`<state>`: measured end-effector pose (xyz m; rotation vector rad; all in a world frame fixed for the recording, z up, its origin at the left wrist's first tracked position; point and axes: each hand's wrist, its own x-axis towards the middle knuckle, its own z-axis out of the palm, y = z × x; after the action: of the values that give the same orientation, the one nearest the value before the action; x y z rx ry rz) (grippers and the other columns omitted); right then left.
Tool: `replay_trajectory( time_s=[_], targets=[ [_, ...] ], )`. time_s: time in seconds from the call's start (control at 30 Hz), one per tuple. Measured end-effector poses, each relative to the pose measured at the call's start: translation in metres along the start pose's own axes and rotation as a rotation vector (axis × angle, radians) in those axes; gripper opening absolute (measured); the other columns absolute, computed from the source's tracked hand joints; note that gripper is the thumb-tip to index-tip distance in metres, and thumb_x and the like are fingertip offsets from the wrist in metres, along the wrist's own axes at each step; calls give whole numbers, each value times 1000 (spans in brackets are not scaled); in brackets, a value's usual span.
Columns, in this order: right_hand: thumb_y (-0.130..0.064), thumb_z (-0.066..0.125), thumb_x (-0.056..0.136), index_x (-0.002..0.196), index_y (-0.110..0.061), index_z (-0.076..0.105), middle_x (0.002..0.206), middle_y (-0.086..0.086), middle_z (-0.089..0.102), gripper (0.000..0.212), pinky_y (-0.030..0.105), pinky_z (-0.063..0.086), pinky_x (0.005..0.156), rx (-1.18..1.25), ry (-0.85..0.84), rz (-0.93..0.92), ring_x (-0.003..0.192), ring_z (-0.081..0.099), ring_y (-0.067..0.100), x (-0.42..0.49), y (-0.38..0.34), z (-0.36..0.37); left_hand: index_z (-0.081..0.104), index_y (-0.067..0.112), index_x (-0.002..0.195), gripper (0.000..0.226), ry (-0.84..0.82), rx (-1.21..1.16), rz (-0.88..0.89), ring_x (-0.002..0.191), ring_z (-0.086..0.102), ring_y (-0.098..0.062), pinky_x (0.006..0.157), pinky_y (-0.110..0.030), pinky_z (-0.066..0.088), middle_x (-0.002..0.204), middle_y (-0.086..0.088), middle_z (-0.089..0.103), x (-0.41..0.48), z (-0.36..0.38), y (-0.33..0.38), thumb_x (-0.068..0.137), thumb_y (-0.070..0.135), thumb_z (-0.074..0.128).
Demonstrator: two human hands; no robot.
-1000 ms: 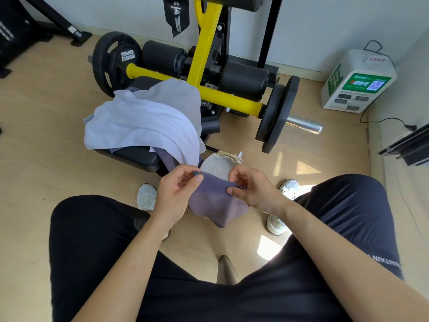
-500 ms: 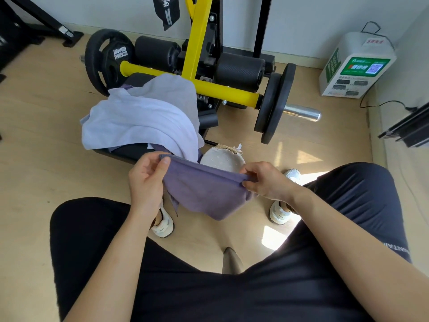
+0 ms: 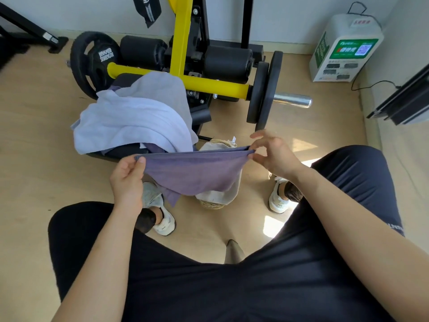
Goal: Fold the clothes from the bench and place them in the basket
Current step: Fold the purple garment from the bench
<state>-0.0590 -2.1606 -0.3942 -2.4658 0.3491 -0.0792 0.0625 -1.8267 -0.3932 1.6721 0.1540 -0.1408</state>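
Little of the task looked done. Up and left of the basket (image 3: 216,196), the bench (image 3: 130,150) carried an unfolded heap. It held one pale lavender garment (image 3: 125,122) on top, one grey garment (image 3: 162,89) behind it and a darker purple edge (image 3: 155,147) beneath, so at least three pieces waited. Just left of the basket, the left hand (image 3: 127,180) pinched one corner of a single purple cloth (image 3: 192,173). The cloth was stretched out unfolded directly above the one basket and hid its inside, so I could not tell whether anything lay in it. Up and right of the basket, the right hand (image 3: 271,154) pinched the other corner between thumb and forefinger, with its other fingers spread.
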Motion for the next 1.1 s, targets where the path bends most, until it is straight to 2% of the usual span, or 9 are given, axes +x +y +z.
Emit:
replay_trajectory(
  time_s=[0.07, 0.17, 0.33, 0.47, 0.53, 0.63, 0.87, 1.0, 1.1],
  targets=[
    [-12, 75, 86, 92, -12, 75, 105, 4, 72, 6, 29, 54, 83, 270, 66, 89, 88, 66, 16, 1, -5, -6, 67, 17, 110, 10, 0, 21, -27, 95, 63, -5, 89, -25, 50, 97, 9, 68, -1, 3, -2, 101, 19, 63],
    [-4, 77, 83, 88, -7, 76, 85, 6, 74, 7, 24, 53, 72, 535, 161, 151, 75, 64, 12, -1, -12, -13, 65, 15, 106, 7, -14, 1, -80, 94, 67, -4, 94, -29, 54, 99, 5, 69, -2, 6, -2, 102, 15, 60],
    [-7, 78, 82, 111, -20, 73, 86, 2, 67, 32, 19, 47, 67, 350, 202, 88, 67, 51, 3, 4, -4, -19, 62, 13, 97, 15, -119, -48, -4, 92, 71, -4, 93, -26, 58, 96, -1, 69, -8, 10, 5, 105, 5, 52],
    [-1, 72, 84, 94, -14, 77, 87, -2, 70, 17, 20, 51, 71, 368, 422, 65, 73, 63, 2, 4, -7, -18, 61, 16, 101, 12, -176, -58, 158, 109, 68, -16, 101, -28, 53, 110, -13, 70, -11, 14, 3, 104, 7, 53],
    [2, 70, 84, 90, -8, 75, 89, 3, 73, 13, 28, 56, 76, 425, 357, 67, 80, 70, 16, 3, -6, -15, 61, 17, 102, 11, -222, -4, 130, 109, 66, -19, 104, -31, 52, 109, -14, 68, -9, 15, -3, 104, 9, 54],
    [3, 74, 80, 82, -5, 76, 80, 7, 73, 9, 40, 58, 78, 192, -3, 117, 75, 68, 24, 2, 7, -12, 61, 12, 97, 15, -319, 114, -68, 105, 64, -24, 107, -44, 50, 100, -10, 66, -4, 14, -14, 105, 4, 51],
    [3, 76, 80, 82, -4, 74, 82, 14, 74, 8, 46, 59, 82, 441, 159, 253, 78, 69, 31, 10, 13, -14, 61, 12, 97, 16, -253, 77, -110, 111, 62, -25, 107, -41, 48, 111, -17, 65, -3, 17, -13, 106, 5, 49],
    [4, 73, 84, 87, -4, 74, 88, 17, 73, 8, 39, 58, 83, 559, 178, 303, 78, 66, 20, 12, 10, -13, 62, 13, 97, 16, -192, 37, -110, 109, 63, -22, 104, -36, 49, 107, -11, 67, -4, 18, -10, 105, 7, 51],
    [0, 73, 85, 87, -6, 73, 81, 12, 71, 6, 31, 56, 71, 621, 179, 344, 70, 63, 14, 11, 6, -14, 66, 17, 98, 11, -155, 89, -101, 103, 62, -20, 95, -30, 50, 102, -5, 68, -2, 17, -12, 103, 12, 57]
  ],
)
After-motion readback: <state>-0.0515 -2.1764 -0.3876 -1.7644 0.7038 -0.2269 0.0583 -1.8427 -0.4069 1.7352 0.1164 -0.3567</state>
